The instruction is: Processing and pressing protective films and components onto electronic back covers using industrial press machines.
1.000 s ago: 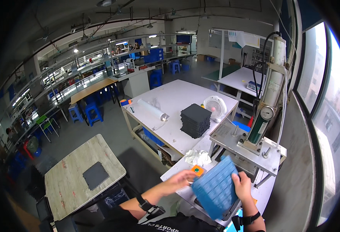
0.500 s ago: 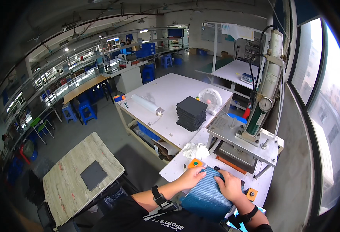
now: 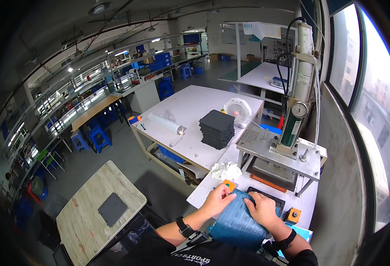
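Observation:
A blue sheet with fine pale stripes is held between my hands, in front of the press, its lower part against my body. My left hand pinches its far left corner, thumb and forefinger pressed together. My right hand grips the far right edge, the thumb lying on the striped face and the other fingers over the far side. Just beyond the sheet lies a black tray-like frame, partly covered by my right hand and the sheet.
The metal press with its upright cylinder stands beyond my hands. Orange button boxes flank the work spot. A crumpled white cloth, a stack of black sheets and a fan are farther off. One dark sheet lies on the left table.
My left fingers have curled into a pinch at the sheet's corner. More of the black frame shows beyond the sheet and my right hand. The whole view has shifted slightly.

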Action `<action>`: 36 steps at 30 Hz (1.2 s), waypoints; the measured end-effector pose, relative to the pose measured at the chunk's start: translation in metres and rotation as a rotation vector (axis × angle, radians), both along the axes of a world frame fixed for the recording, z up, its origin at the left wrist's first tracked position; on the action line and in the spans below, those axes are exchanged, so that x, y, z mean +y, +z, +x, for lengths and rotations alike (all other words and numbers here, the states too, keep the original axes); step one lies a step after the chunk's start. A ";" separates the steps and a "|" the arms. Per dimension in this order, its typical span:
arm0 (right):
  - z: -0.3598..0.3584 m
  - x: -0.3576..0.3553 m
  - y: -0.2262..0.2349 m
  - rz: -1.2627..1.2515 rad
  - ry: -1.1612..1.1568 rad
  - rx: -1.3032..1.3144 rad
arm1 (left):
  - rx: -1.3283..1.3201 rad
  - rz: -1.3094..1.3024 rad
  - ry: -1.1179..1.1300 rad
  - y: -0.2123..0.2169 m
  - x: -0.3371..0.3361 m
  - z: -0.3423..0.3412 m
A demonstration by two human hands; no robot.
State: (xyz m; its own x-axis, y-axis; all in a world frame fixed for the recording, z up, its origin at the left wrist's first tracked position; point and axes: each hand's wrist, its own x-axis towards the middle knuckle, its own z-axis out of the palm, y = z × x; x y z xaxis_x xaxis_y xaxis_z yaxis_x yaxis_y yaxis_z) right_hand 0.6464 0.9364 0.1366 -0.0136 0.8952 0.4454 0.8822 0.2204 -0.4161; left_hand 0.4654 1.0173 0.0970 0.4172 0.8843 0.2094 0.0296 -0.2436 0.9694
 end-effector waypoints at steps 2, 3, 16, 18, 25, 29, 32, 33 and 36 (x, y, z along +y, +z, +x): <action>0.002 -0.001 0.000 -0.017 -0.013 0.002 | 0.206 0.112 -0.008 0.023 -0.005 0.000; 0.002 -0.002 0.001 -0.032 -0.013 0.001 | 0.410 0.226 -0.002 0.031 -0.008 -0.002; 0.006 -0.014 -0.004 0.060 0.020 -0.034 | 0.525 1.130 -0.323 0.032 -0.003 0.002; 0.007 -0.013 0.002 0.107 0.111 -0.004 | 0.483 1.089 -0.317 0.031 -0.003 0.002; 0.007 -0.001 -0.005 0.067 0.230 0.296 | 0.362 0.915 -0.248 0.031 -0.013 -0.001; 0.005 0.004 -0.005 0.026 0.294 0.228 | 0.334 0.920 -0.218 0.026 -0.011 -0.005; 0.005 0.016 -0.020 0.098 0.275 0.260 | 0.328 0.908 -0.218 0.024 -0.006 -0.002; 0.003 0.018 -0.024 0.184 0.272 0.249 | 0.331 0.898 -0.214 0.023 -0.007 -0.003; -0.009 0.013 -0.025 0.139 0.269 0.344 | 0.304 0.819 -0.227 0.000 -0.001 -0.007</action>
